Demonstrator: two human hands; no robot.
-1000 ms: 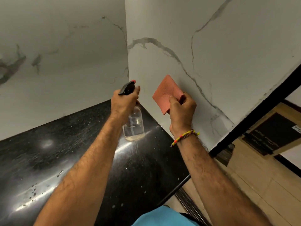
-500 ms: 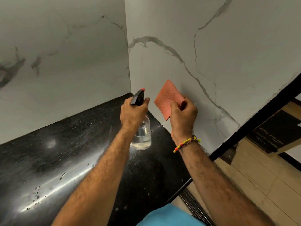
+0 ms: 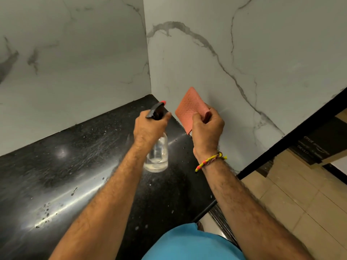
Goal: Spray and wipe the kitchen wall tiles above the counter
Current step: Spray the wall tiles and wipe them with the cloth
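The wall tiles [image 3: 244, 76], white with grey veining, meet in a corner at the far end of the black bench [image 3: 65, 166]; one face runs along the left, the other along the right, and both stand directly above the bench top. You hold the spray bottle [image 3: 156, 152] in your left hand [image 3: 148, 128], the grip closed round its neck, a finger lying at the black trigger head, the red-tipped nozzle aimed toward the corner and the right-hand face. The clear body hangs below your fist, above the bench, with only a little liquid showing at its bottom. Your right hand [image 3: 206, 128] pinches a folded orange cloth [image 3: 189, 109] between thumb and curled fingers; the cloth stands raised just in front of the right-hand face, and whether it touches the tile cannot be told.

Judged from this posture, the step in hand is spraying, with the wipe held ready beside it. No mist or wet patch can be made out on the tile, so coverage cannot be confirmed. The next move calls for you to squeeze the trigger at the right-hand face near the corner, then lay the cloth flat against the wetted tile and draw it across in overlapping strokes. Drips that run down will collect on the bench along the wall joint.
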